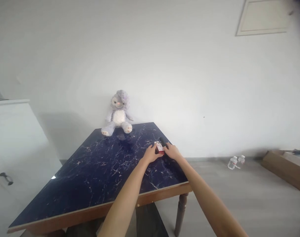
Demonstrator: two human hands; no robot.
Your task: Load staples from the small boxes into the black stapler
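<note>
Both my arms reach out over a dark blue marbled table (95, 171). My left hand (151, 154) and my right hand (172, 151) close in from either side on a small red and white box (160, 148) lying near the table's right edge. A thin black object (163, 141) lies right behind the box, touching my right fingertips. The fingers of both hands curl against the box. Whether the box is lifted off the surface I cannot tell.
A grey and white plush toy (117, 113) sits at the table's far end against the white wall. A white cabinet (14, 148) stands at left. On the floor at right lie two plastic bottles (235, 162) and a flat cardboard box (285, 168).
</note>
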